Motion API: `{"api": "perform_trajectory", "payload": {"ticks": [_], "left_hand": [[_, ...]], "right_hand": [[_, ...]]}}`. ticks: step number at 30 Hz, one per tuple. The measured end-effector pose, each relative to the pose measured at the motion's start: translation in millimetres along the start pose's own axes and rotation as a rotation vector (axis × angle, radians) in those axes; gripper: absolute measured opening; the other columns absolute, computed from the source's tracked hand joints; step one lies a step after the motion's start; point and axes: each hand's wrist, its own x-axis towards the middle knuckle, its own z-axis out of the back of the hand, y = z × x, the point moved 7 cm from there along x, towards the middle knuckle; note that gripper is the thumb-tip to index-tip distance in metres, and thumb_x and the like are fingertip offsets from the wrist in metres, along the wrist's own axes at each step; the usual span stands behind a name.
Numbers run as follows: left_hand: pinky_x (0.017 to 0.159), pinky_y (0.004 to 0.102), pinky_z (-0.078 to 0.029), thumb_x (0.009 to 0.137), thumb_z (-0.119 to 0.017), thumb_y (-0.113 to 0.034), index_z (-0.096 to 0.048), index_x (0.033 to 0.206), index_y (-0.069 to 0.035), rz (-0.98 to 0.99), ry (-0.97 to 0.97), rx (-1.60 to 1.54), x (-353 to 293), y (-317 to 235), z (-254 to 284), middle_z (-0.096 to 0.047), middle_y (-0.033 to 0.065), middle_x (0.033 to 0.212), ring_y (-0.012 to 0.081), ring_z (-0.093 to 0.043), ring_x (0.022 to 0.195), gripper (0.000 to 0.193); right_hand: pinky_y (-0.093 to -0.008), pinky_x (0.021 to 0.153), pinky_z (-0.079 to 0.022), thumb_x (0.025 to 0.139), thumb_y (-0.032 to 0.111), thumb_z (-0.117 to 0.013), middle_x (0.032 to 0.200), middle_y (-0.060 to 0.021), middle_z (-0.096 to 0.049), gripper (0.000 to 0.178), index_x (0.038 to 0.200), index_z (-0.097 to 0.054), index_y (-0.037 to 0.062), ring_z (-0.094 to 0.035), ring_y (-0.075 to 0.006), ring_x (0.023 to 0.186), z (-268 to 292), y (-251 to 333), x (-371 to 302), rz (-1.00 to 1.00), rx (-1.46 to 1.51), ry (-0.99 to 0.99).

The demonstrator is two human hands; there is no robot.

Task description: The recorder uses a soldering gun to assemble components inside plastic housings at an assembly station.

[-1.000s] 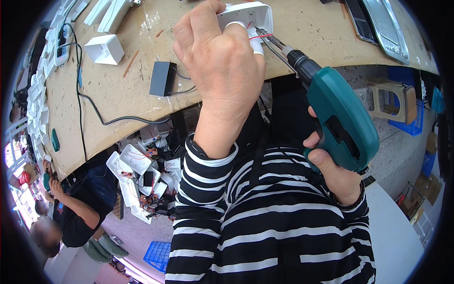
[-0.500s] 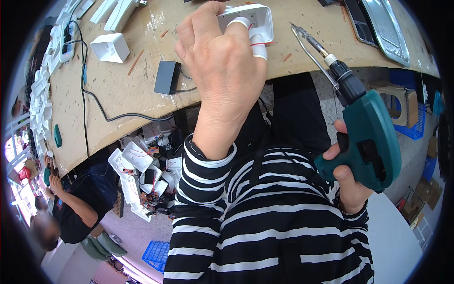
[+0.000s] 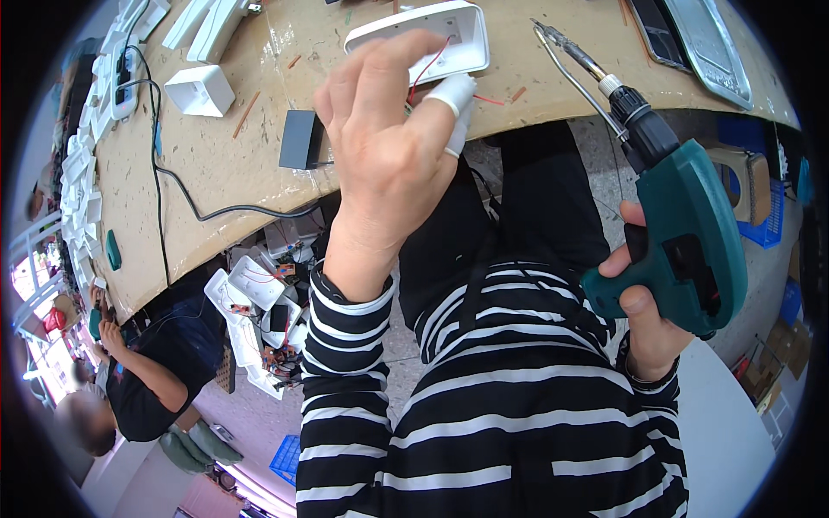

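Note:
My left hand (image 3: pixel 384 147) is over the near edge of the table, with white finger covers (image 3: pixel 453 91) on two digits. Those covered digits press together on a thin red wire (image 3: pixel 436 62), and a short red end sticks out to their right. Just beyond lies a white plastic housing (image 3: pixel 471 47), open side up, with the wire running into it. My right hand (image 3: pixel 643 319) grips the handle of a dark green soldering gun (image 3: pixel 691 233). Its metal tip and thin feed tube point up-left over the table edge, apart from the housing.
A black box (image 3: pixel 299 140) and a white square cup (image 3: pixel 200 90) sit left on the table (image 3: pixel 259 52). A black cable (image 3: pixel 233 210) crosses there. A clear tray (image 3: pixel 708 52) lies far right. White housings with wires (image 3: pixel 259 285) are piled below; a co-worker (image 3: pixel 160 380) is at left.
My left hand has drawn back toward me and left, off the white housing, pulling the red wire out. The housing now shows more fully. The soldering gun has shifted slightly.

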Motion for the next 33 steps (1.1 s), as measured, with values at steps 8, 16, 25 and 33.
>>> {"api": "perform_trajectory", "payload": {"ticks": [8, 16, 25, 33], "left_hand": [[0.064, 0.0304, -0.037, 0.059, -0.067, -0.005, -0.065, 0.077, -0.008, -0.108, -0.011, -0.107, -5.0, 2.1, -1.8, -0.059, 0.0001, 0.079, 0.0172, -0.056, 0.068, 0.018], [0.063, 0.0304, -0.034, 0.062, -0.068, -0.005, -0.067, 0.079, -0.009, -0.059, -0.015, -0.104, 0.3, 11.7, -1.9, -0.057, -0.0004, 0.075, 0.0167, -0.054, 0.065, 0.017], [0.066, 0.0304, -0.027, 0.059, -0.07, -0.01, -0.066, 0.07, -0.01, -0.016, -0.085, 0.008, 8.4, 20.4, -2.5, -0.056, -0.0025, 0.071, 0.0147, -0.051, 0.063, 0.012], [0.076, 0.0327, -0.027, 0.061, -0.073, -0.015, -0.069, 0.074, -0.006, 0.059, -0.025, 0.183, 19.6, 18.0, 1.8, -0.059, 0.0027, 0.09, 0.0152, -0.052, 0.08, 0.016]], "right_hand": [[-0.0243, 0.064, -0.052, 0.076, 0.025, -0.072, 0.115, -0.0249, -0.054, 0.074, 0.132, -0.034, -0.0037, -0.062, -0.0161, 0.075, 0.5, -3.6, 0.2, 0.013, 0.033, -0.002], [-0.0235, 0.062, -0.051, 0.076, 0.026, -0.073, 0.114, -0.0261, -0.054, 0.074, 0.131, -0.034, -0.0053, -0.062, -0.0158, 0.073, -1.8, 0.6, 2.2, 0.036, 0.029, -0.016], [-0.0229, 0.062, -0.05, 0.075, 0.029, -0.074, 0.115, -0.0248, -0.054, 0.075, 0.128, -0.035, -0.0077, -0.061, -0.0155, 0.074, -4.7, -2.1, -2.8, 0.003, 0.043, 0.049], [-0.0234, 0.068, -0.049, 0.073, 0.028, -0.075, 0.118, -0.0204, -0.054, 0.074, 0.129, -0.039, -0.0035, -0.06, -0.0135, 0.077, -14.8, -16.6, -12.4, -0.177, 0.021, 0.218]]}}
